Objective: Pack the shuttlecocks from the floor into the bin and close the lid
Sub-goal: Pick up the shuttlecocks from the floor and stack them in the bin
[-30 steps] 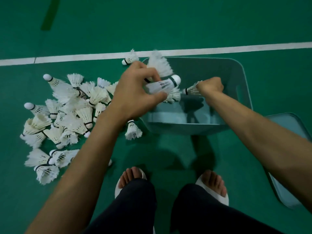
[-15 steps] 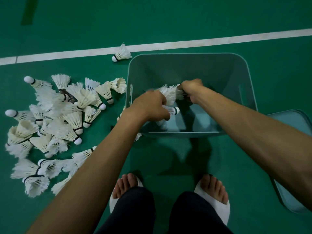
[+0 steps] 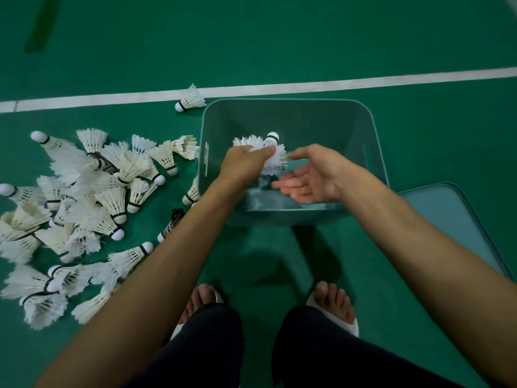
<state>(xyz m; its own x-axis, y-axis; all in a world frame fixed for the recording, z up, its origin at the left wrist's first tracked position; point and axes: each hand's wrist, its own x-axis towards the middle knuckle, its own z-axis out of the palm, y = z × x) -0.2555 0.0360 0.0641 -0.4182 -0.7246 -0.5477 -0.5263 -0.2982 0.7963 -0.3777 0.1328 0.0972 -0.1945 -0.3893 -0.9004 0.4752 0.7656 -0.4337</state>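
Head view: left hand (image 3: 246,163) inside teal bin (image 3: 375,152), clamped on white feathered shuttlecocks (image 3: 268,152), black-banded cork tips up. Right hand (image 3: 310,177) just beside, fingers spread, palm empty. Loose pile (image 3: 84,208) on floor, further left of left hand. Lid (image 3: 447,219) off, right of right hand.

- A green court floor (image 3: 279,37) filled the frame, with a white line (image 3: 307,86) crossing its upper part.
- A teal bin (image 3: 375,152) stood at centre.
- Its lid (image 3: 447,219) lay flat at right.
- A heap of white shuttlecocks (image 3: 84,205) covered the left side.
- One lone shuttlecock (image 3: 191,99) lay on the line.
- Two sandalled feet (image 3: 333,306) stood at bottom centre.
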